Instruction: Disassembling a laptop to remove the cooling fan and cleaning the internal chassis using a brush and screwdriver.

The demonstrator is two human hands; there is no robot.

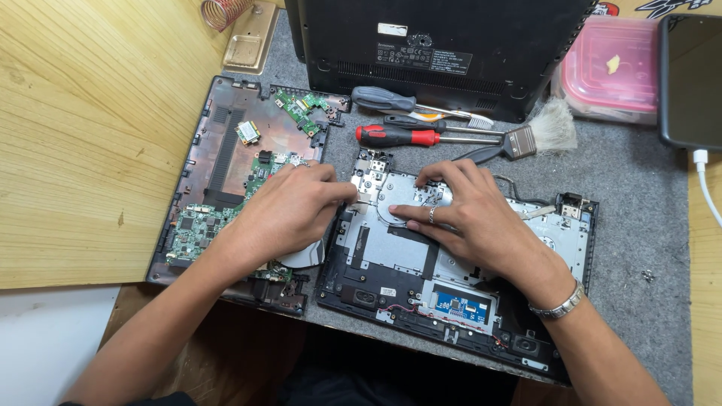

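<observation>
Opened laptop base (226, 173) left of keyboard frame (526, 256); screwdrivers (398, 135) behind.

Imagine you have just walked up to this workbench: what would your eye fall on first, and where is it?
Both hands meet at the centre of the grey mat: the left hand and the right hand press on the metal plate of an opened laptop shell. To the left lies a second shell with a green circuit board. Behind the hands sit a red-handled screwdriver, a grey-handled screwdriver and a brush.
</observation>
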